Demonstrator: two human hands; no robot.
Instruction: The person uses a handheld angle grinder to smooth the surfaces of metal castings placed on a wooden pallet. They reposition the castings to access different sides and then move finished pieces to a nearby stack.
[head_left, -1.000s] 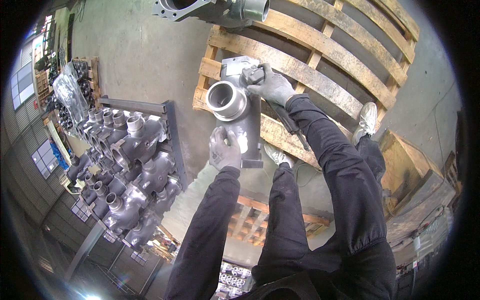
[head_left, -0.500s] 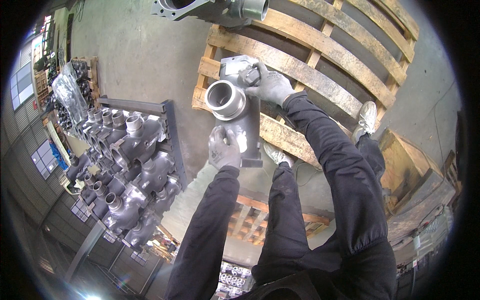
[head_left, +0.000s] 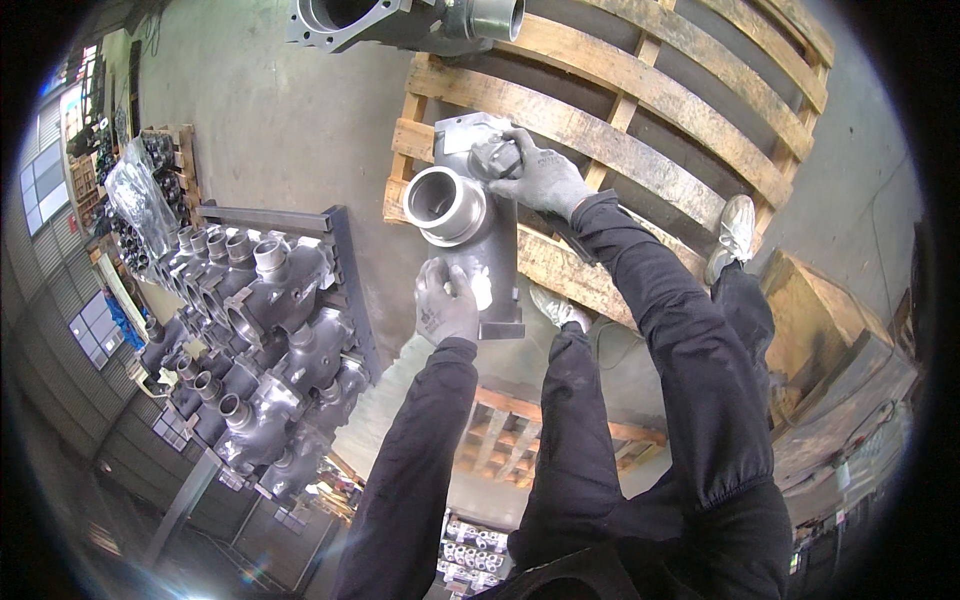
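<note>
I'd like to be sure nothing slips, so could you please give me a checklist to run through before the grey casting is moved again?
1. Left hand on the lower body of the casting: ok.
2. Right hand gripping its upper end: ok.
3. Both hands gloved: ok.
4. Wooden pallet under the casting has bare slats: ok.
5. Rack of castings stands apart, on the person's left: ok.
6. Whether the casting rests on the pallet or is carried: cannot tell.

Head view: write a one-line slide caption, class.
Gloved left hand and right hand hold a grey metal casting above a wooden pallet.
</note>
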